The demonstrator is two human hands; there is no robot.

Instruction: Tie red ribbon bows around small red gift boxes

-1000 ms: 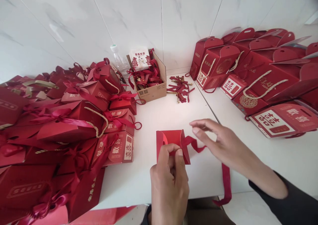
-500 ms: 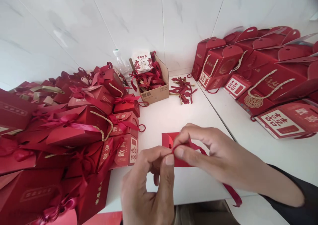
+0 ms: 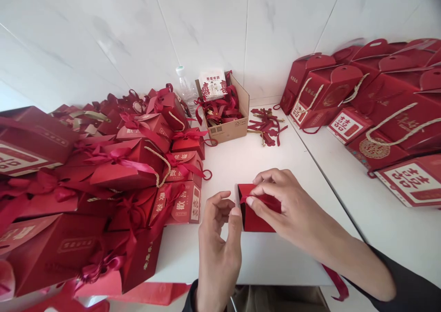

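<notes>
A small red gift box (image 3: 257, 224) lies on the white table in front of me, a dark opening showing at its left end. My right hand (image 3: 287, 206) reaches over its top, thumb and fingers closed on a dark red ribbon (image 3: 244, 199). A length of dark red ribbon (image 3: 336, 280) hangs below my right forearm; the part between is hidden. At the box's left end is my left hand (image 3: 220, 238), its fingers curved and thumb apart. Whether its thumb tip touches the box edge, I cannot tell.
Red boxes with bows (image 3: 120, 160) crowd the left side. A cardboard box (image 3: 227, 130) of ribbons and cards stands by the wall, beside a clear bottle (image 3: 186, 89) and a loose ribbon pile (image 3: 267, 126). Larger red boxes with rope handles (image 3: 334, 89) stand at right.
My left hand has let go of the ribbon and moved left of the box, its fingers spreading. My right hand keeps its pinch. The view has shifted left.
</notes>
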